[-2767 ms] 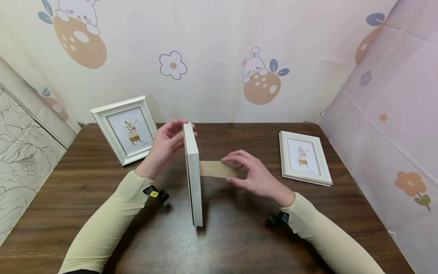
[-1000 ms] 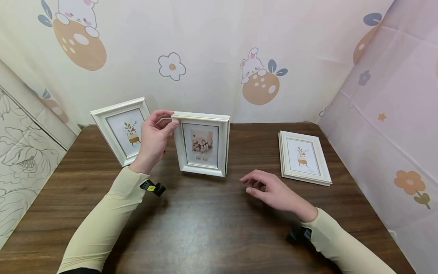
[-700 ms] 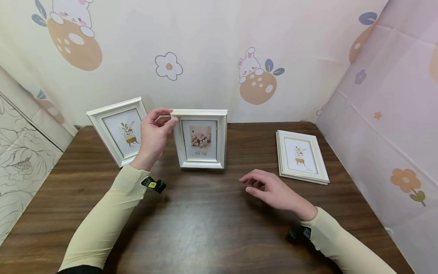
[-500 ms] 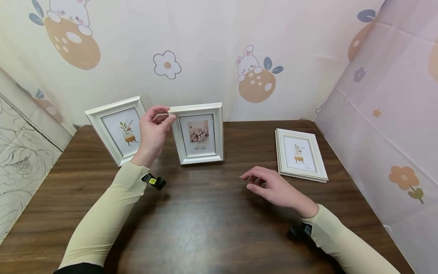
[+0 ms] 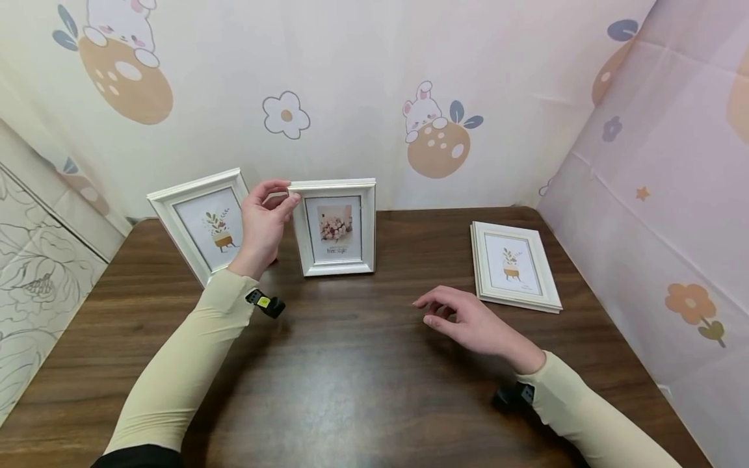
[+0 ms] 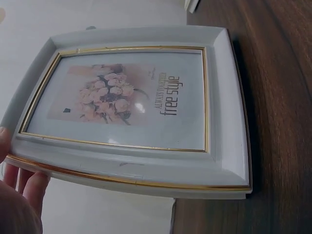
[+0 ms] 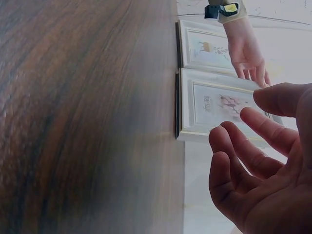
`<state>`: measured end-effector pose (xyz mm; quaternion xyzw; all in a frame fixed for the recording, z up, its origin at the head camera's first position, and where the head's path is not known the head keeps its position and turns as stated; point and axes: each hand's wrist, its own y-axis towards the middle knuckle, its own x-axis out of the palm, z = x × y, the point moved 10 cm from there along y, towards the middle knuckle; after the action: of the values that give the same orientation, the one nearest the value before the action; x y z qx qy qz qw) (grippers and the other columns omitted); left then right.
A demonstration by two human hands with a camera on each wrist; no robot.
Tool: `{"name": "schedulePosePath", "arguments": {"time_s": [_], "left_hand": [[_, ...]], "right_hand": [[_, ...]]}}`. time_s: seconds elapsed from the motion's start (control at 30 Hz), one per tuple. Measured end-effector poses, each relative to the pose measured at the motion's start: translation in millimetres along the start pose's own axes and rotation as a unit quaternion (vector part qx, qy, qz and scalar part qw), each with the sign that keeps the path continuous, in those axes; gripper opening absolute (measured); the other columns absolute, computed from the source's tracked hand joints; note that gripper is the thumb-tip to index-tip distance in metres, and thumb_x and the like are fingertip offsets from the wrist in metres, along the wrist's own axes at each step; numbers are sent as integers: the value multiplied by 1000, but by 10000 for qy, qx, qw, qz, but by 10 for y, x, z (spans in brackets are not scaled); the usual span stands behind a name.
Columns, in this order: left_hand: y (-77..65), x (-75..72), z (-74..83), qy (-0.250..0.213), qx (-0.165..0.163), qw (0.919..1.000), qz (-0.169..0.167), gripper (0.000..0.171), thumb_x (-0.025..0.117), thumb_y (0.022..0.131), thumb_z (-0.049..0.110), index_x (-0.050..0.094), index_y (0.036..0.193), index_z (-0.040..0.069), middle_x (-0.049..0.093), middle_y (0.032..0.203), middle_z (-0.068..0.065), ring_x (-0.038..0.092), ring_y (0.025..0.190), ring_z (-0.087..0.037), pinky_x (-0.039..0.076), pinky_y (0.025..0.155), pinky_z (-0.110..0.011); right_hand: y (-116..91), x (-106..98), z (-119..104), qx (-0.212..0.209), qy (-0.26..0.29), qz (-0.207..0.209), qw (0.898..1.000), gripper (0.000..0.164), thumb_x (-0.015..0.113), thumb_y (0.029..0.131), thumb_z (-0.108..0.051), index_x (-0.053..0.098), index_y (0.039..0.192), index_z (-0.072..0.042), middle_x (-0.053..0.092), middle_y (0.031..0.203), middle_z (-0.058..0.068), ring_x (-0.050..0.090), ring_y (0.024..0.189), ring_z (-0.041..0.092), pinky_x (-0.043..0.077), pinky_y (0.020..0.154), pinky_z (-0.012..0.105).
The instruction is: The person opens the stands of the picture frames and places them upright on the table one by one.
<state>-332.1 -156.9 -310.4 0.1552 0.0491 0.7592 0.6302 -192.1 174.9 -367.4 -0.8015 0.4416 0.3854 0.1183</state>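
Observation:
A white picture frame with a pink flower print (image 5: pixel 335 229) stands upright near the back of the table. My left hand (image 5: pixel 263 221) pinches its upper left corner, thumb on the front and fingers behind. In the left wrist view the same flower-print frame (image 6: pixel 131 102) fills the picture, its lettering reading "free style". My right hand (image 5: pixel 468 322) hovers over the table at the right, fingers loosely bent and holding nothing. The right wrist view shows that hand's relaxed fingers (image 7: pixel 248 156) in front of the flower-print frame (image 7: pixel 214 105).
Behind my left hand a second white frame with a plant print (image 5: pixel 216 224) stands tilted. A third frame with a similar print (image 5: pixel 515 266) lies flat at the right on the brown wooden table (image 5: pixel 351 403). A patterned curtain (image 5: pixel 351 58) hangs along the back edge.
The flower-print frame was turned edge-on with its back support out; it has swung to face forward and moved back beside the plant-print frame. My right hand has drawn away to the right.

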Motion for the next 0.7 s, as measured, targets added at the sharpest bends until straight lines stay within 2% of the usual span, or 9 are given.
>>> {"name": "schedulePosePath", "arguments": {"time_s": [0.3,0.5,0.7], "left_hand": [[35,-30,-107,-142,-140,9998,15,32,73,89,0,66,118,13,64,121,-8,62,107,-22,52,79,-27],[32,-39,-106,-265,4,9996,-81,35,71,88,-6,64,119,9,65,123,-11,59,114,-24,50,92,-27],[18,-102,-87,-250,166,9994,-161,32,70,90,-5,65,118,9,66,121,-8,59,115,-21,50,91,-26]], "right_hand": [[19,11,-5,8,-8,-30,10000,22,67,96,-12,67,118,-13,68,105,2,62,88,8,54,73,30],[43,9,15,145,-14,-110,9998,22,66,97,-15,67,119,-13,67,106,3,62,89,12,53,74,30],[60,7,45,136,-15,-66,9999,22,66,98,-15,67,119,-12,67,106,3,62,89,11,53,75,29]]}}
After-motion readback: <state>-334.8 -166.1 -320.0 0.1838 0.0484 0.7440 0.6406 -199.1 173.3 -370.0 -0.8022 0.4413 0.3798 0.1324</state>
